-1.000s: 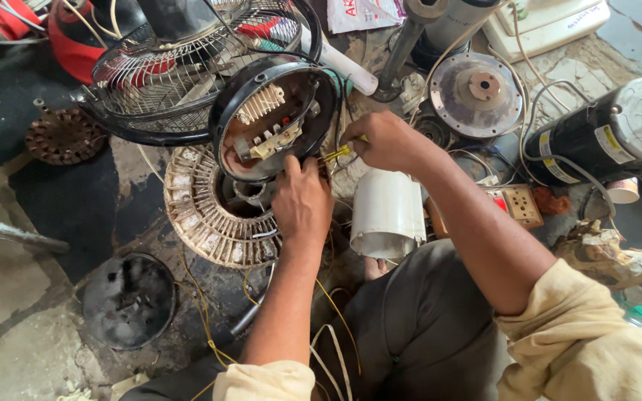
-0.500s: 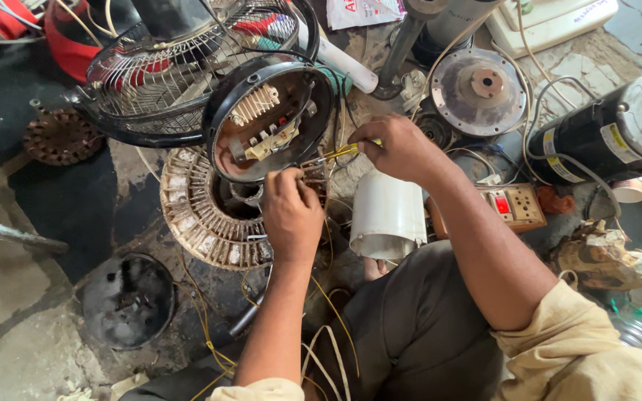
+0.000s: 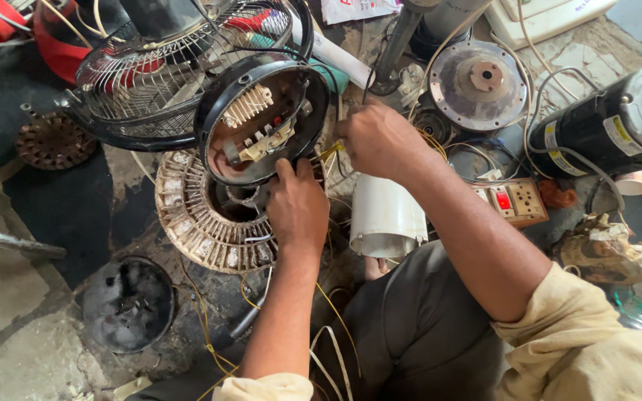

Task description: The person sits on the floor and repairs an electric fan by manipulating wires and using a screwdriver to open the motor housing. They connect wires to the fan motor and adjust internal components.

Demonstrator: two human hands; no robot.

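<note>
A black round fan housing (image 3: 261, 122) lies open, showing a white terminal block and small parts inside. My left hand (image 3: 297, 208) grips its lower rim, fingers curled over the edge. Just right of the housing, my right hand (image 3: 377, 141) is closed on a thin yellow-handled tool or wire end (image 3: 330, 151); which one I cannot tell. Under the housing rests a round motor stator (image 3: 198, 223) with pale windings. Yellow wires (image 3: 209, 327) trail from it toward my lap.
A wire fan guard (image 3: 143, 74) sits behind the housing. A white plastic cylinder (image 3: 386, 219), a switch-and-socket board (image 3: 510, 200), a black electric motor (image 3: 611, 126), a round metal plate (image 3: 478, 83) and a black cover (image 3: 129, 303) lie around on the dirty floor.
My left hand moved up from the stator onto the housing's lower rim. The right hand stayed beside the housing with the yellow piece. The view shifted slightly.
</note>
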